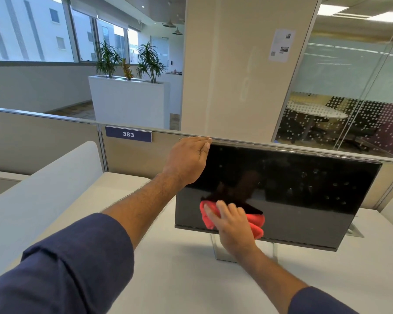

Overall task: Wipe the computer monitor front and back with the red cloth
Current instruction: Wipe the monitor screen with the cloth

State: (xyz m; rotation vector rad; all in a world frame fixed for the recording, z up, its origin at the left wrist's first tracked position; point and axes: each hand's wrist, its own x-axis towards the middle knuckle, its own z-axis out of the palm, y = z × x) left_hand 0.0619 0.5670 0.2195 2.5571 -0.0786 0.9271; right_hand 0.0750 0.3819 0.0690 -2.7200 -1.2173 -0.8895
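The computer monitor [304, 191] stands on a white desk, its dark screen facing me and tilted back a little. My left hand [187, 159] grips the monitor's top left corner, fingers over the upper edge and thumb on the front. My right hand [233, 225] presses the red cloth [256, 223] flat against the lower left part of the screen, fingers spread over it. The cloth bunches out on both sides of the hand. The monitor's back is hidden.
The monitor's metal stand [222, 252] rests on the white desk [186, 268]. A beige partition [132, 155] with a blue "383" sign [128, 134] runs right behind the monitor. A white side panel [43, 189] rises at the left. A cable port [355, 232] sits at the right.
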